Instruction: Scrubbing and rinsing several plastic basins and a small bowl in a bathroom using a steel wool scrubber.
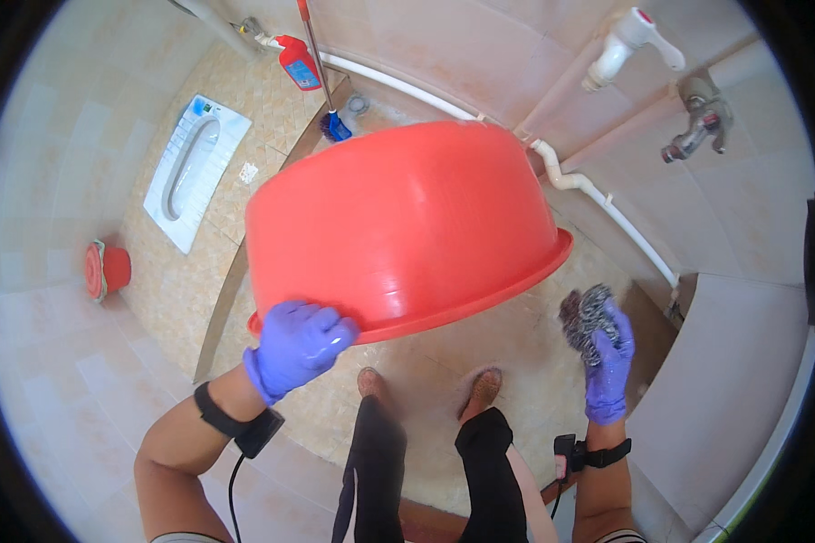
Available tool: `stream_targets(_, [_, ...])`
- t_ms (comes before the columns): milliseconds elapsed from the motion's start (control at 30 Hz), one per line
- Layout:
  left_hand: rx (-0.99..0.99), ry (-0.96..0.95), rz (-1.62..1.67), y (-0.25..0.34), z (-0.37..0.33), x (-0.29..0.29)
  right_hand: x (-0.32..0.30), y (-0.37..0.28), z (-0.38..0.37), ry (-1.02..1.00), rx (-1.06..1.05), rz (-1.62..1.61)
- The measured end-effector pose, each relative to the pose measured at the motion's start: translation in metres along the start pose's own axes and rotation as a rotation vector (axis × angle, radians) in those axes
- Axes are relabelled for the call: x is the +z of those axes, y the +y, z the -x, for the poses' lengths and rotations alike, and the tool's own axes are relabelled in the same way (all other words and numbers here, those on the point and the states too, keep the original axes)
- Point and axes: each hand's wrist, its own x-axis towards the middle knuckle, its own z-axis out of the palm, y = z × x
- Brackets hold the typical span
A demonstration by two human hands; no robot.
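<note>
A large red plastic basin [398, 226] is tipped on its side in front of me, its smooth outer wall and one rim edge showing. Its inside is hidden. My left hand [301, 346], in a purple glove, grips the rim at the basin's near left. To the right of the basin and apart from it, my right hand [610, 357], also gloved in purple, holds a grey steel wool scrubber [598, 317]. A darker, reddish-brown part shows at the scrubber's left side; I cannot tell what it is.
A white squat toilet [195, 172] is set in the raised tiled floor at the left. Beside it stand a small red bin [109, 270], a red bottle [298, 63] and a long-handled brush [335, 125]. A white tap [629, 47], a metal tap [700, 122] and white piping [607, 208] line the wall.
</note>
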Motion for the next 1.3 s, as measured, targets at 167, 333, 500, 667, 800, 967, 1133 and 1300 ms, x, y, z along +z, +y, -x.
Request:
stream_targets(167, [0.155,0.014,-0.006,-0.004,-0.044,-0.013,0.086,-0.061,-0.021,-0.271,-0.447,0.606])
stream_targets(333, [-0.192,0.136,0.062,0.031,-0.082,-0.026,0.068,-0.046,-0.017,-0.338,-0.587,0.948])
stream_targets(500, [-0.868,0.664,0.406,0.051,-0.119,0.010,0.082,-0.011,0.018,-0.179,-0.527,0.744])
stream_targets(667, [-1.103,0.913,1.120,0.052,-0.159,0.031,0.071,-0.001,0.050,-0.217,-0.510,0.758])
stream_targets(800, [-1.107,0.757,1.361,0.073,-0.180,0.059,0.053,0.000,0.040,-0.206,-0.453,0.594])
stream_targets(967, [-1.000,0.620,1.391,0.118,-0.193,0.032,0.057,-0.041,0.005,-0.353,-0.595,0.717])
stream_targets(1133, [-0.896,0.521,1.452,0.089,-0.177,0.028,0.077,-0.047,-0.038,-0.578,-0.809,0.777])
stream_targets(1300, [-0.922,0.202,1.525,0.063,-0.153,0.016,0.106,-0.054,-0.073,-0.452,-0.761,1.062])
